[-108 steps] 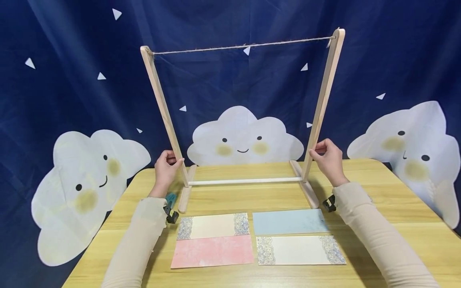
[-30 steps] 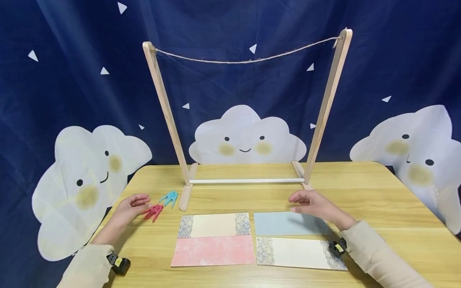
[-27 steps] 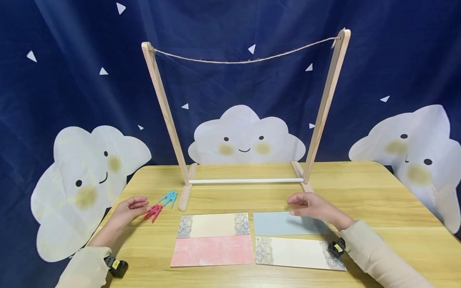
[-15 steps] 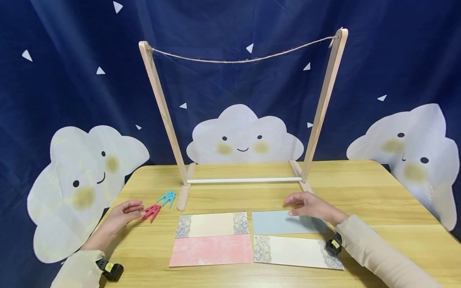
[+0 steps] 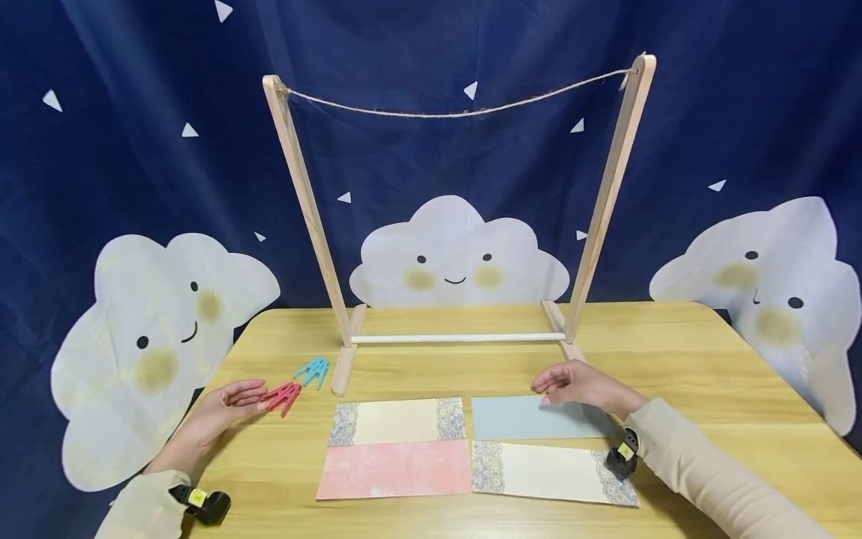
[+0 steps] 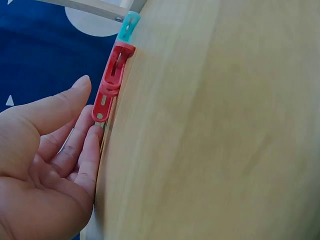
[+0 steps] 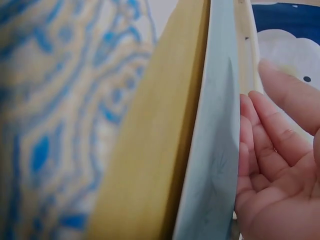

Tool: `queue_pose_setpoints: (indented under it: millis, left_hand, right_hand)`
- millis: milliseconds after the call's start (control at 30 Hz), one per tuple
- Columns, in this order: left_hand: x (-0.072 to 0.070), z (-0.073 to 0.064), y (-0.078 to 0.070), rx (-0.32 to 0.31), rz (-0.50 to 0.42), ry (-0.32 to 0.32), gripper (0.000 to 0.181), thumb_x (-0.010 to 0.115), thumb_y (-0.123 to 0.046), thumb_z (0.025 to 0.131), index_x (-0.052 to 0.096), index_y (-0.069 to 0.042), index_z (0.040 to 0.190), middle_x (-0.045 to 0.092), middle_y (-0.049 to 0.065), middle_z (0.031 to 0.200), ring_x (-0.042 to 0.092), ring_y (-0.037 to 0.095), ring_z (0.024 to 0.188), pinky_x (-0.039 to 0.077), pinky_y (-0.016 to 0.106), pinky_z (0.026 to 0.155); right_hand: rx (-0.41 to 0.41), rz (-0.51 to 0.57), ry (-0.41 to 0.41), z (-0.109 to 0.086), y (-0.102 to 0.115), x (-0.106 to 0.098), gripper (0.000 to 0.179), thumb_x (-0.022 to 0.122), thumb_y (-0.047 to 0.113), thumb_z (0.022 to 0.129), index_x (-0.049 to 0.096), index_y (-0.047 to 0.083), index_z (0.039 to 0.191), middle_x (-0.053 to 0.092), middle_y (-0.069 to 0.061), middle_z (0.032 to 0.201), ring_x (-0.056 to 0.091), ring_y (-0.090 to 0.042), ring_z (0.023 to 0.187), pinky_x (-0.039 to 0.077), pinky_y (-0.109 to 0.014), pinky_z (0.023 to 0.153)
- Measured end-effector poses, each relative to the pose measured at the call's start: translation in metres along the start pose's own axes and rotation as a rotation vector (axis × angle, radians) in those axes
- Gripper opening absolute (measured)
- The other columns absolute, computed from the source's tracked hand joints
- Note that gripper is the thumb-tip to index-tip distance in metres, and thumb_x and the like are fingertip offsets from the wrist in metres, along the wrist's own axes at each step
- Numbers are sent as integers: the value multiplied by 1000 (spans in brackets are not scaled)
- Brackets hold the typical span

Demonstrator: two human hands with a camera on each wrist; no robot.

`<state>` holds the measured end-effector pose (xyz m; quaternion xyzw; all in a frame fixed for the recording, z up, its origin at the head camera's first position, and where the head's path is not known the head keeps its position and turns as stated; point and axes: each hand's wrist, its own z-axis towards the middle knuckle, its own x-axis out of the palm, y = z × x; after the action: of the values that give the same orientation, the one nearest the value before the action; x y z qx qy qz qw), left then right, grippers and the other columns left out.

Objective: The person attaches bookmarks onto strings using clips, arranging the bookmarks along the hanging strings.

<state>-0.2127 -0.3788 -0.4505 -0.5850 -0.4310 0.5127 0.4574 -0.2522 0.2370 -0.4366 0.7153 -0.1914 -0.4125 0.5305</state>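
Note:
My left hand [image 5: 214, 413] is by the table's left side, right at the red clothespins [image 5: 284, 397]. In the left wrist view its fingers [image 6: 89, 162] are loosely bent near the handle end of the red clothespins [image 6: 111, 82], and the thumb stands apart. Light blue clothespins [image 5: 313, 370] lie just beyond. Over the pale blue card [image 5: 505, 419] is my right hand [image 5: 579, 385], fingers relaxed and thumb raised off them. The right wrist view shows its fingers [image 7: 275, 135] along the far edge of the blue card [image 7: 215, 150], holding nothing.
Behind the cards stands a wooden frame [image 5: 606, 195] with a sagging twine [image 5: 431, 115] across its top and a white rod [image 5: 458, 338] low down. A cream lace-patterned card [image 5: 404, 421], a pink card [image 5: 397, 470] and another lace-patterned card [image 5: 552, 475] lie in front.
Both hands have left the frame's uprights and come down, left beside the red clothespins, right over the blue card. The twine went from taut to sagging. The front right lace-patterned card has turned slightly.

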Motion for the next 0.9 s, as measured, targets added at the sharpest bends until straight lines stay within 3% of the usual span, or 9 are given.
queue_pose_setpoints:
  millis: [133, 267, 533, 600, 767, 900]
  left_hand:
    - [2, 1, 0, 24, 51, -15, 59, 67, 1, 84, 35, 22, 129, 66, -16, 100, 62, -2, 90, 50, 14, 78]
    - [5, 0, -2, 1, 116, -39, 59, 68, -4, 84, 39, 18, 130, 66, -16, 101, 60, -4, 89, 49, 13, 77]
    - [10, -3, -2, -24, 269, -81, 59, 72, -13, 83, 46, 14, 128, 64, 17, 114, 58, -6, 87, 48, 14, 75]
    - [11, -2, -2, -30, 281, -85, 59, 72, -14, 83, 46, 14, 128, 63, 20, 115, 58, -6, 86, 48, 14, 75]
    - [11, -2, -3, -31, 285, -88, 57, 72, -14, 84, 48, 13, 127, 65, 19, 113, 58, -5, 85, 49, 16, 73]
    - [11, 0, -3, -30, 260, -85, 54, 72, -12, 83, 50, 14, 125, 69, 6, 105, 59, -4, 84, 50, 17, 72]
  right_hand:
    - [17, -30, -5, 2, 2, 1, 35, 71, 3, 81, 59, -14, 110, 64, -20, 103, 56, -10, 80, 48, -20, 72]
    - [26, -61, -5, 2, 2, 1, 34, 73, 5, 79, 61, -12, 107, 65, -15, 97, 54, -10, 78, 47, -19, 70]
    - [5, -106, 35, 2, 2, 3, 31, 74, 1, 77, 62, -9, 103, 57, -11, 86, 48, -11, 74, 43, -19, 65]
    - [5, -108, 39, 2, 3, 4, 30, 74, -1, 77, 62, -9, 103, 56, -11, 85, 48, -11, 73, 43, -19, 65]
    - [4, -123, 47, 3, 4, 4, 26, 72, -3, 77, 61, -9, 100, 54, -9, 83, 47, -11, 72, 43, -18, 63]
    - [-4, -135, 49, 2, 4, 3, 25, 72, -3, 77, 62, -8, 99, 53, -8, 81, 46, -10, 71, 42, -19, 62]
